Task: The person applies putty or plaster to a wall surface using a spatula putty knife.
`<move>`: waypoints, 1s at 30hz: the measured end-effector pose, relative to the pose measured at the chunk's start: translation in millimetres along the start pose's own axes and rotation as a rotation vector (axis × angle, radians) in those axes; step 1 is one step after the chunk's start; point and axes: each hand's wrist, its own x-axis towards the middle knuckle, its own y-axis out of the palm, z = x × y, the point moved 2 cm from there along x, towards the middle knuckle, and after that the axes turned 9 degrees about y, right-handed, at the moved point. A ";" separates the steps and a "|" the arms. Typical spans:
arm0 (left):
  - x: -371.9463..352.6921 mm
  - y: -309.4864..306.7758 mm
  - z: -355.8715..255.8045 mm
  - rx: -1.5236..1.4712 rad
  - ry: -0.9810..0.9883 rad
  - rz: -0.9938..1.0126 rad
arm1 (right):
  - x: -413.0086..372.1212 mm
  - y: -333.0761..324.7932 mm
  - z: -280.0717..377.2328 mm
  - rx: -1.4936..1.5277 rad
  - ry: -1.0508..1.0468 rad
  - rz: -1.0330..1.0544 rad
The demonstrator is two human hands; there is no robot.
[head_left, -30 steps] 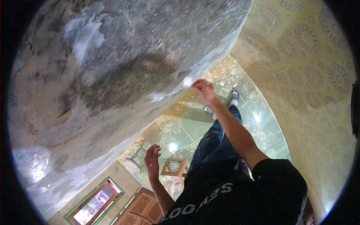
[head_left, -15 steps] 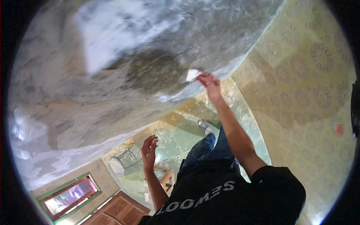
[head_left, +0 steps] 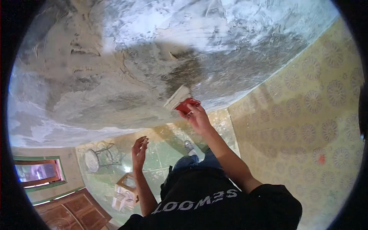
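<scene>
A scraper with a red grip and a wide blade point(head_left: 179, 97) coated in pale paste is pinched in my right hand point(head_left: 198, 118). Its blade is at the lower part of the grey, patchily plastered wall point(head_left: 115, 88), beside a dark damp-looking area; whether it touches the wall I cannot tell. Lower and to the left, my left hand point(head_left: 140, 151) hangs in front of the wall's base with fingers partly curled, and no object shows in it.
A round stool point(head_left: 92, 161) and a wooden stand point(head_left: 126, 184) are on the green tiled floor point(head_left: 153, 161). At lower left are a brown door point(head_left: 73, 211) and a green-framed window point(head_left: 38, 172). A patterned yellow wall point(head_left: 299, 115) rises at right.
My right hand has moved left and down in view with the scraper, whose blade now shows more broadly. The view has shifted and turned. My left hand stays low with nothing visible in it.
</scene>
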 end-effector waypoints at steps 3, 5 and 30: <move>0.2 3.8 7.9 -0.023 -0.023 -0.002 | -39.9 20.4 33.9 0.031 -0.050 0.073; 4.3 9.3 8.5 -0.024 -0.046 -0.004 | -63.5 57.8 52.5 0.023 -0.085 0.041; -51.8 -59.5 22.7 -0.173 0.072 -0.447 | -123.3 635.0 48.8 -1.758 -2.543 0.745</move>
